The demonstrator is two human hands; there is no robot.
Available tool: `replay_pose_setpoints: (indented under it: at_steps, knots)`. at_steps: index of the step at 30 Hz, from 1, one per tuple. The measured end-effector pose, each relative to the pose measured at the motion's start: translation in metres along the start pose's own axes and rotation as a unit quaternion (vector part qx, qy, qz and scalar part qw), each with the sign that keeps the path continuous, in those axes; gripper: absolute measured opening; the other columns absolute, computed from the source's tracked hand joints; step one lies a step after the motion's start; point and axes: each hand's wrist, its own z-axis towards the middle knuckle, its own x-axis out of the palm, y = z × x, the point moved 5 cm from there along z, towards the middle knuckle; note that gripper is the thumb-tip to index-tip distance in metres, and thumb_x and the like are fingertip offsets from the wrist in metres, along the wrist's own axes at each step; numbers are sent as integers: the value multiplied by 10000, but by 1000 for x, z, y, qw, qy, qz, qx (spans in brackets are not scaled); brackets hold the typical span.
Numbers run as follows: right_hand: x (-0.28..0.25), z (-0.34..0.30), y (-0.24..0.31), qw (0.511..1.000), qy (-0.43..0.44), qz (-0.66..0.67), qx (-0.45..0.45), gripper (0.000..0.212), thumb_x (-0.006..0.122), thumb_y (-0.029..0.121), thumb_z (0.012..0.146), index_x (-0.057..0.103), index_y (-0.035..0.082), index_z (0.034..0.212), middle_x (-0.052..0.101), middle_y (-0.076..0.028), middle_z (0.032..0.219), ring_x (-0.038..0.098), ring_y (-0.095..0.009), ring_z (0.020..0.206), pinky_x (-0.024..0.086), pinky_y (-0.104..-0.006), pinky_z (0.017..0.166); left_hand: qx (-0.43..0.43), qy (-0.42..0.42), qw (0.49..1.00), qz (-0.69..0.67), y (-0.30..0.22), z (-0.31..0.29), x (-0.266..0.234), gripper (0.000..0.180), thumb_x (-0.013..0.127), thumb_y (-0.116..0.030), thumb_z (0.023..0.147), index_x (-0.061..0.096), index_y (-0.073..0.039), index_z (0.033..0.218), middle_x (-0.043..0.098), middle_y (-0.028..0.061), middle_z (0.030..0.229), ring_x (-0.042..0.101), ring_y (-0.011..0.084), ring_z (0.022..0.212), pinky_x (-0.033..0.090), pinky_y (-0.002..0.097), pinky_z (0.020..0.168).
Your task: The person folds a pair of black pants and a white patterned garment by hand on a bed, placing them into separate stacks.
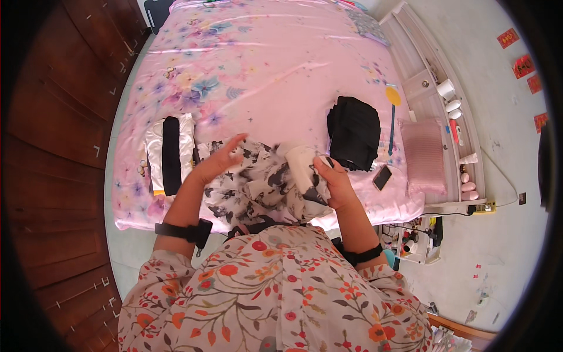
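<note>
A white garment with a black blotchy print (pixel 240 190) lies bunched on the near edge of the bed, right in front of me. My right hand (pixel 335 180) is closed on a raised, paler part of this garment. Over its left side hovers my left hand (pixel 226 161), fingers spread and holding nothing. To the left is a folded stack of white satiny cloth (pixel 155 149) with a folded black strip of cloth (pixel 171 155) on top. A pile of folded black clothes (pixel 353 132) sits to the right.
Pink flowered bedding (pixel 281 82) covers the bed. Beyond the black pile are a phone (pixel 382 178), a yellow-headed swatter-like tool with a blue handle (pixel 392 97) and a pink pillow (pixel 423 155). The headboard shelf (pixel 422 82) holds small items. Brown wardrobes (pixel 64 146) line the left.
</note>
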Motion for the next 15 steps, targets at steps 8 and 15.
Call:
replay_pose_setpoints:
  at_steps: [8,15]
  knots:
    - [34,-7,11,997,-48,-59,-25,334,624,218,886,545,8,1134,632,-49,955,611,-122,805,519,-274,707,-41,139,924,353,61,3,60,1002,825,-418,580,317,-134,1396,385,119,1386,286,302,1335,124,653,1037]
    - [-10,-50,73,978,-112,0,-176,441,614,278,884,517,-12,1201,616,-97,1099,612,-178,943,481,-307,822,-238,154,863,418,116,-11,38,603,740,-383,704,541,-112,1205,526,106,1239,440,294,1220,163,698,973]
